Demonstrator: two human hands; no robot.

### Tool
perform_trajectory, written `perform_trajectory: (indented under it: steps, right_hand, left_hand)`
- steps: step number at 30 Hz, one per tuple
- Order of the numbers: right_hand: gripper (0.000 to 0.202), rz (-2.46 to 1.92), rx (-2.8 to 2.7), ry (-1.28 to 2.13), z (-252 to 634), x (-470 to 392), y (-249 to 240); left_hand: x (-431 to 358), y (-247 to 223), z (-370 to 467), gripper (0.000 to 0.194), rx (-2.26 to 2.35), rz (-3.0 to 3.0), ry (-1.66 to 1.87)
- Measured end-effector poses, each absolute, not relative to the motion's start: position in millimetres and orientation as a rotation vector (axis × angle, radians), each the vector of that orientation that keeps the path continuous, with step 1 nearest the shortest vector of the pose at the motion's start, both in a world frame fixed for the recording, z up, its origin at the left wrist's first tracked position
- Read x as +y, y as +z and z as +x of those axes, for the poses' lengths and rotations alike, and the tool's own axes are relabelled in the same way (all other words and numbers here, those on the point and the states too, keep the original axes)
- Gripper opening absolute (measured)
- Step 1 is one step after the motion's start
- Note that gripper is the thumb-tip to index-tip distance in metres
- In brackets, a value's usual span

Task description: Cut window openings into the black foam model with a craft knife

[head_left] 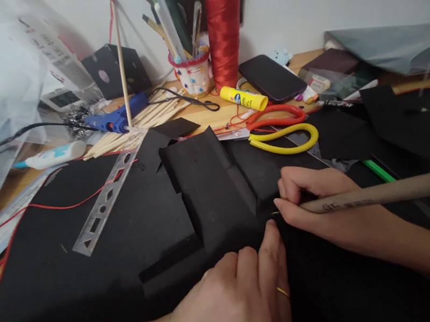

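Observation:
My right hand (322, 204) pinches a long tan wooden stick (387, 191) with dark lettering and a thin pointed tip. Its tip touches or nearly touches black cardboard beside a folded black card piece (210, 183) with raised side flaps. My left hand (240, 293) lies on the black card, index finger extended close to that tip and other fingers partly bent. Nothing shows in its grip, though its underside is hidden. Behind the right hand lie scissors with one red and one yellow handle loop (281, 128).
A clear stencil ruler (104, 208) lies at left. Further back are a blue glue gun (116, 117), wooden sticks (113, 139), a white glue bottle (54, 155), a yellow glue stick (243, 97), a red thread spool (226, 39), a pen cup (193, 74) and a phone (273, 76).

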State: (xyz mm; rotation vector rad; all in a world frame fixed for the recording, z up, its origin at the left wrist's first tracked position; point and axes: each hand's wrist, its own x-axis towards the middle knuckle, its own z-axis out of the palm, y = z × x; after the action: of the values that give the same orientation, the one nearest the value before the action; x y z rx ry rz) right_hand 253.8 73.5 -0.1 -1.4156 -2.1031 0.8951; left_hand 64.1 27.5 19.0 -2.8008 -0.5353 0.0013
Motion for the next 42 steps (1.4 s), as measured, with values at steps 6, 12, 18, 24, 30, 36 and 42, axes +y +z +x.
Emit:
perform_trajectory:
  steps: [6,12,18,24,30,36,42]
  right_hand:
    - [0.027,-1.425,-2.132,0.884,253,73,2]
    - [0.025,-1.462,-2.043,0.932,253,73,0]
    - [0.025,-1.461,-2.024,0.944,252,74,-1]
    - [0.024,-1.450,-2.028,0.945,251,74,0]
    - [0.026,-1.398,-2.082,0.958,251,75,1]
    - [0.026,-1.409,-1.890,1.060,253,74,0]
    - [0.027,-1.396,-1.811,1.074,252,74,3]
  left_hand:
    - [30,19,63,0.041,-0.539,-2.799,0.041]
    - [27,16,63,0.041,-0.593,-2.792,0.016]
    - [29,17,63,0.038,-0.583,-2.811,-0.051]
    - [27,16,64,0.038,-0.580,-2.837,-0.040]
    - [28,18,63,0.038,-0.564,-2.836,-0.055]
    - [28,18,64,0.038,-0.615,-2.830,-0.170]
    - [37,12,63,0.032,-0.657,-2.885,-0.458]
